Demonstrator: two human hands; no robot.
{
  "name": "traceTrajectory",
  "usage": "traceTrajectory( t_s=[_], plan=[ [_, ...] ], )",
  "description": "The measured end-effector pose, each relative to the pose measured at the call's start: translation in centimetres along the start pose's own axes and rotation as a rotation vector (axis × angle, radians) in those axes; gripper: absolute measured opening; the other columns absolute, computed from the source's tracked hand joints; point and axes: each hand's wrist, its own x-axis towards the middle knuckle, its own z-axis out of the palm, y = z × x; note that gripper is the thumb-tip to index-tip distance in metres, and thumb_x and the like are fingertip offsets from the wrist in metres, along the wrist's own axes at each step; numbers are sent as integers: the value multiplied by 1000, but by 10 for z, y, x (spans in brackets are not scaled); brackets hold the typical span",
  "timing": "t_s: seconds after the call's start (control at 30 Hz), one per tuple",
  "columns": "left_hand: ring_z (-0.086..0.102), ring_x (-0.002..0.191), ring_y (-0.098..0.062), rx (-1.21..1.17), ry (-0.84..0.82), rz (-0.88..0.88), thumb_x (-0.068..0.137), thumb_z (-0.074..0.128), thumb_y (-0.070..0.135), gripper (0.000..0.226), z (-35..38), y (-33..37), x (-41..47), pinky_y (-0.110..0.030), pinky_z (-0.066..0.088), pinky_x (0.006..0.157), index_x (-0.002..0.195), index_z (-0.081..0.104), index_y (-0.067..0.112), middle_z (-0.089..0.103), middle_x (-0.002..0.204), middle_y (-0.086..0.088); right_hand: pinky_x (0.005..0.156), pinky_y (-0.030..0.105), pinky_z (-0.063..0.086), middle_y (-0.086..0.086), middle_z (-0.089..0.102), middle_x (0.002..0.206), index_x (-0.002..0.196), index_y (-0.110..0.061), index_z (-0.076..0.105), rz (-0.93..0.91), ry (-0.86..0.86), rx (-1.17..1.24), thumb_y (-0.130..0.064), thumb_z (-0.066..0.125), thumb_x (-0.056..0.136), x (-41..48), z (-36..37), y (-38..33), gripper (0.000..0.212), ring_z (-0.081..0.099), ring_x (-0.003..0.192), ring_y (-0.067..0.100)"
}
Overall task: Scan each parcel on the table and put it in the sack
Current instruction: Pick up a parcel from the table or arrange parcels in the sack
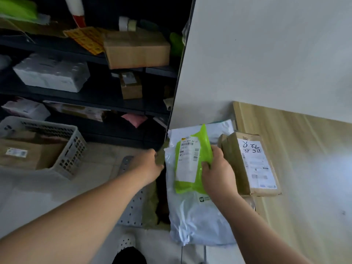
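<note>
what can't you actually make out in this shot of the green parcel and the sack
- Fingers of the left hand: head view, hidden past the knuckles at the rim of the sack; grip unclear.
- Inside of the sack: head view, too dark to see contents.
- Label on the green parcel: head view, print blurred; the right hand covers its lower right edge.
- Cardboard box label: head view, small print blurred.

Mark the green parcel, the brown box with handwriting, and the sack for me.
green parcel (204, 143), head view, upper green plastic.
brown box (253, 168), head view, white label.
sack (152, 206), head view, olive fabric side.
</note>
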Motion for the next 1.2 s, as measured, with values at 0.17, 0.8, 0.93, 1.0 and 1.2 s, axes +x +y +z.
traceTrajectory(
  t_s=[0.17, 0.8, 0.93, 1.0, 1.2],
  plan=[
    [61, 98, -26, -11, -131, 92, 79, 64, 36, 24, 21, -15, 25, -26, 39, 68, 96, 52, 25, 64, 108, -5, 83, 40, 42, 11, 46, 143, 154, -18, 22, 62, 67, -169, -6, 51, 92, 2, 22, -5, 70, 55, 118, 38],
    [53, 68, -31, -39, 90, 89, 94, 39, 28, 35, 14, -18, 80, -32, 25, 50, 64, 42, 10, 53, 69, -10, 102, 50, -37, -16, -30, 158, 153, -46, -10, -141, -173, -671, -77, 4, 84, 18, 87, 20, 77, -20, 149, 35],
    [39, 53, -22, -138, 157, 104, 94, 41, 24, 37, 0, -8, 76, -33, 20, 47, 59, 33, 11, 43, 59, -8, 112, 55, -21, -14, -21, 164, 154, -48, -4, -114, -202, -592, -78, 9, 83, 30, 86, 30, 79, -17, 151, 33],
    [38, 53, -23, -182, 179, 109, 94, 42, 22, 38, -4, -6, 73, -34, 21, 48, 59, 32, 11, 40, 58, -9, 110, 53, -25, -14, -21, 164, 154, -48, -3, -116, -224, -598, -78, 8, 82, 36, 89, 33, 79, -14, 151, 33],
    [51, 59, -29, -133, 172, 145, 94, 43, 27, 39, -3, -6, 77, -33, 34, 51, 60, 40, 9, 49, 59, -10, 120, 54, -13, -16, -39, 154, 156, -42, -5, -50, -418, -423, -60, 31, 100, 50, 95, 26, 69, -30, 147, 28]
  ],
)
